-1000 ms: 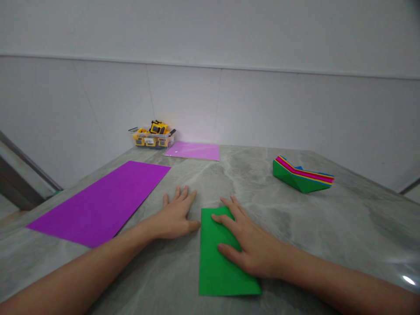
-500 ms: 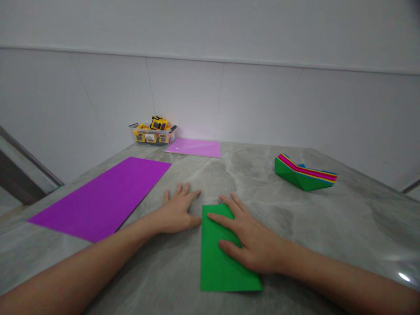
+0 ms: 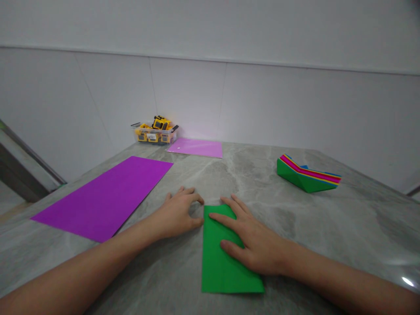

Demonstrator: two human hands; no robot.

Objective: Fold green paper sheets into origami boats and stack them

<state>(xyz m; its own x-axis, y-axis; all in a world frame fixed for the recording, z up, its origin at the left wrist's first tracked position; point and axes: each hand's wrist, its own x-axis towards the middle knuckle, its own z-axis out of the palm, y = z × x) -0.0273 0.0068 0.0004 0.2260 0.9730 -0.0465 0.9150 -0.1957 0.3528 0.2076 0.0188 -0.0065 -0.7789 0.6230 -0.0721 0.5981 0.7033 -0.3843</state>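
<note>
With the right hand (image 3: 256, 240) spread wide, resting on green paper (image 3: 226, 271), flat at the table's (image 3: 249, 175) near side. With the left hand (image 3: 179, 214) half-curled, thumb and forefinger at the paper's left edge, contact unclear. Flanked leftward by a purple sheet (image 3: 108, 197), rightward by a paper boat (image 3: 295, 177); backed by a pink sheet (image 3: 197, 148) beside a clear tub (image 3: 151, 136) of yellow toys (image 3: 160, 124).

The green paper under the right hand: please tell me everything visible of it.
The green paper is a bright, matte-looking sheet, apparently rectangular, lying flat on the grey marbled table, its longer sides pointing forward. Any fold is unclear. The right hand spreads over its right part; the left hand has thumb and index finger at, or almost at, its left edge.
</note>
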